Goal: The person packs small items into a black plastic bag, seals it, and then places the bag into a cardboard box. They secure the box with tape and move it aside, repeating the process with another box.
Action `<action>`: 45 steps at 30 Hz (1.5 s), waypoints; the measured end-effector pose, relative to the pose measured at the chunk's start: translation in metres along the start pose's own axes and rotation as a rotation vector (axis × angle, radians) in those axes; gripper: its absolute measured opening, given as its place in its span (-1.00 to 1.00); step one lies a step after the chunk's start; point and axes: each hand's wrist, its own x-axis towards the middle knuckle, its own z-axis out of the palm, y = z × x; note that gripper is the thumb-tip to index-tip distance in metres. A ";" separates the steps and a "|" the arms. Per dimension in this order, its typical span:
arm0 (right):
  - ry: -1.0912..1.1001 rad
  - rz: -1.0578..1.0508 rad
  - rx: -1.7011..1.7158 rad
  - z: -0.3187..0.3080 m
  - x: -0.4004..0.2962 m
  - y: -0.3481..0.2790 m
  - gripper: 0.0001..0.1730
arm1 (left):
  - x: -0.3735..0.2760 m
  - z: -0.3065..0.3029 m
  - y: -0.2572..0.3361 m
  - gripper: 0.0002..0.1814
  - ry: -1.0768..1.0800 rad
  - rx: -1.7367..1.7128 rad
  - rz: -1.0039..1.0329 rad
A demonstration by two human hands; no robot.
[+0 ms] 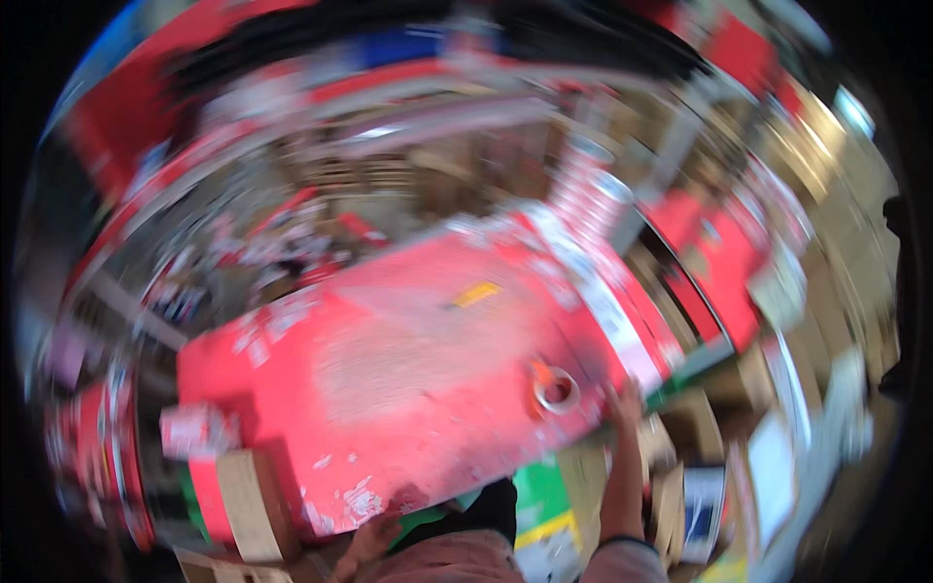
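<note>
A red-topped worktable (437, 408) with scuffed, worn patches fills the space before me. My right hand (625, 401) is at its right front edge, fingers spread and seemingly holding nothing. Just left of that hand sits a tape dispenser (543, 386), orange, with a roll of tape on it. Low in the picture, my left hand (375, 535) hangs by the table's near edge; blur hides its fingers. Farther back on the tabletop lies a yellow utility knife (477, 294), apart from both hands.
Stacked tape rolls (587, 193) stand at the table's back right corner. A cardboard box (251, 503) and a small pink-and-white package (197, 430) are at the left end. Open cartons (689, 423) crowd the right side. Scattered litter (284, 240) lies beyond the table. Motion blurs everything.
</note>
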 end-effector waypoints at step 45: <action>0.251 2.205 0.294 -0.039 -1.077 0.163 -0.22 | -0.283 0.961 -0.214 -0.29 -1.130 0.267 -0.002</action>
